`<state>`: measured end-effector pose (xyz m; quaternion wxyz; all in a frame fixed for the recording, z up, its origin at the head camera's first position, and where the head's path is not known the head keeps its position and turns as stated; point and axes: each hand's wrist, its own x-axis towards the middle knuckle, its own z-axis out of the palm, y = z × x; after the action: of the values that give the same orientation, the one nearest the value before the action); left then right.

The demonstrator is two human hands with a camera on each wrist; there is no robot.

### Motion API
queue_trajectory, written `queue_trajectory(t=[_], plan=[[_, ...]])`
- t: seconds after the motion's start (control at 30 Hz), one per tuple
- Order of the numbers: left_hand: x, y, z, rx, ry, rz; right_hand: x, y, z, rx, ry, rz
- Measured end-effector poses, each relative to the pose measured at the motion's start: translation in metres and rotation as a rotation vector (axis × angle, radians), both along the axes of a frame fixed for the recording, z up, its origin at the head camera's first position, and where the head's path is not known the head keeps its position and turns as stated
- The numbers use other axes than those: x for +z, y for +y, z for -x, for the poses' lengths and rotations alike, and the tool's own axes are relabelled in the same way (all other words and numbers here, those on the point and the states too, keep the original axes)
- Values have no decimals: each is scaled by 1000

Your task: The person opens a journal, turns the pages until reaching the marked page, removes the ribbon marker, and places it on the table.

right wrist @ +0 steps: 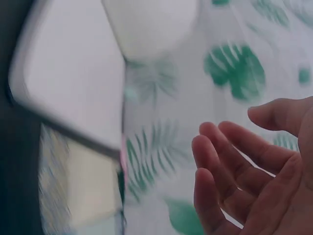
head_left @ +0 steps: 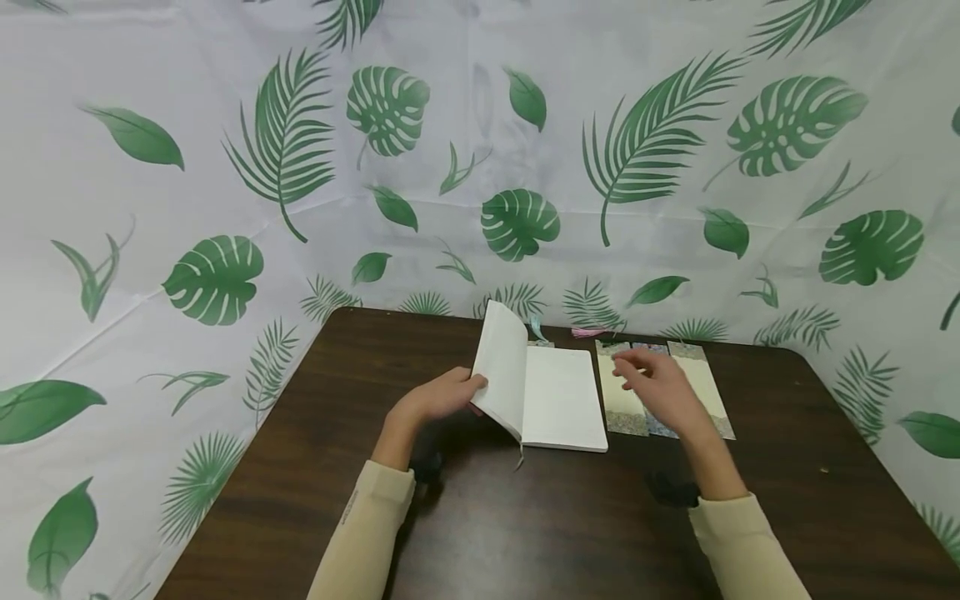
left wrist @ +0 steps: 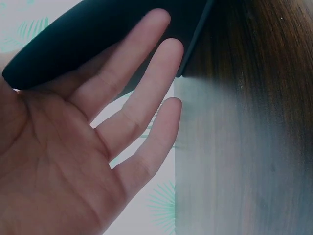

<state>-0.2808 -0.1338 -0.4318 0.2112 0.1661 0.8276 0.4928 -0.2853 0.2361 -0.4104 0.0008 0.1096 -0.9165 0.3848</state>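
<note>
A notebook [head_left: 562, 400] with blank white pages lies open on the table, its left side raised. My left hand [head_left: 442, 394] pinches that raised side at its outer edge, thumb on the page. From beneath, the left wrist view shows the dark cover [left wrist: 98, 39] with three fingers extended along it. My right hand [head_left: 660, 387] hovers over a row of patterned bookmarks [head_left: 621, 400] to the right of the notebook, partly hiding them. In the right wrist view its fingers are loosely bent, thumb apart, with nothing between them.
A teal tassel [head_left: 536, 327] and a pink tassel [head_left: 588, 332] lie behind the notebook. A thin ribbon [head_left: 521, 458] hangs from the spine's near end. The dark wooden table [head_left: 480, 533] backs onto a white leaf-print cloth [head_left: 450, 217].
</note>
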Motion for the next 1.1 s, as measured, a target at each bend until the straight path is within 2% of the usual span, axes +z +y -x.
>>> queue_trajectory(t=[0.27,0.53,0.67,0.8,1.1], plan=[[-1,2,-1,-33,-2,-33,-28,-50,-12,118,-22,-114],[-1,0,-1,-40,-1,-10,-51,-74,-21,274,-132,-113],[-1,-1,-1,-33,-12,-11,-59,-83,-23,364,-118,-174],[0,-1,-1,-29,-10,-10,-63,-88,-24,441,-103,-236],[1,-2,0,-25,-7,-8,-58,-88,-24,447,-109,-362]])
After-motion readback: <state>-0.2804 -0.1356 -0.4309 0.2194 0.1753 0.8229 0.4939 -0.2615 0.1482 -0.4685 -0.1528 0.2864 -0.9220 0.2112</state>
